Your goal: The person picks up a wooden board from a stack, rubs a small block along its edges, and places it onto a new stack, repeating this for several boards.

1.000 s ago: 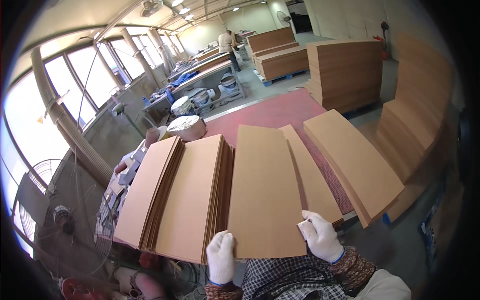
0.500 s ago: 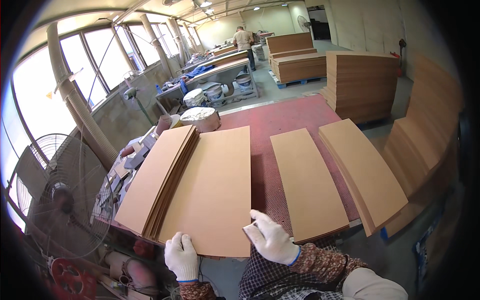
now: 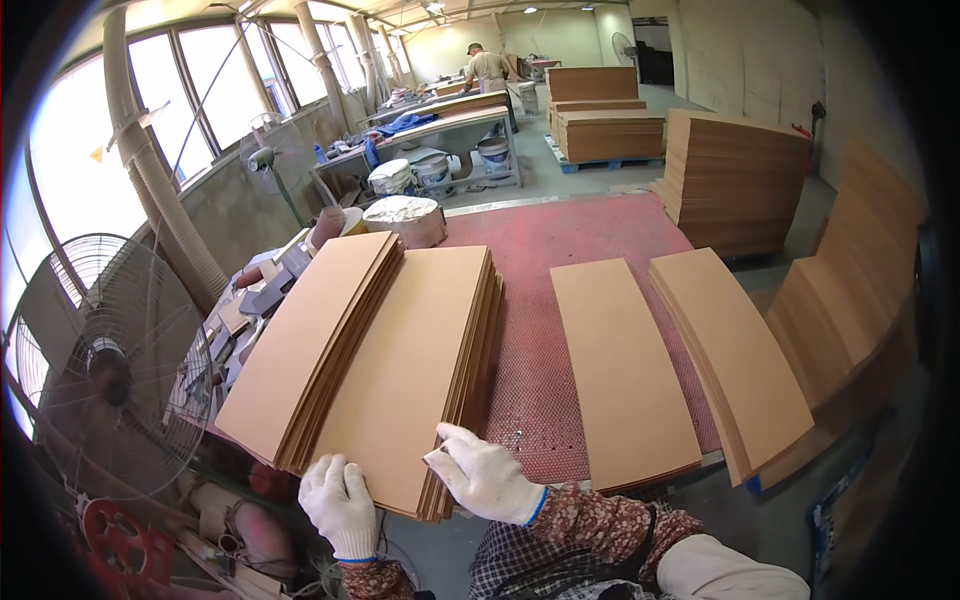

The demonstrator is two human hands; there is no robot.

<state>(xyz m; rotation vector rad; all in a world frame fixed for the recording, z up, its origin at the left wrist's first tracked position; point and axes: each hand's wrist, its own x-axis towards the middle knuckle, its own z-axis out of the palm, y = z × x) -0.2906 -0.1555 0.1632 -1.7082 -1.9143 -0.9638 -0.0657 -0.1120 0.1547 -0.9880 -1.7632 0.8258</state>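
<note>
My left hand (image 3: 338,508), in a white knit glove, rests on the near left corner of a stack of brown boards (image 3: 405,350), its fingers over the edge. At that stack's right edge, near the close end, is my right hand (image 3: 488,478), also gloved. Its fingers are bent together around a small, pale, flat-edged thing, mostly hidden by the glove. The stack's long right side shows several layers, slightly uneven. Left of it leans another stack of narrow boards (image 3: 310,340), touching or nearly so.
The red table (image 3: 545,400) carries two more board stacks (image 3: 625,370) (image 3: 730,350) on the right. A wire fan (image 3: 108,370) stands at left. Blocks (image 3: 270,295) and a wrapped bucket (image 3: 405,220) lie behind the left stack. Tall board piles (image 3: 735,180) and a person (image 3: 487,72) are farther back.
The wide board that lay flat over the second stack is now narrower in view, with the stack's layered right side showing. Both hands have shifted left along with it.
</note>
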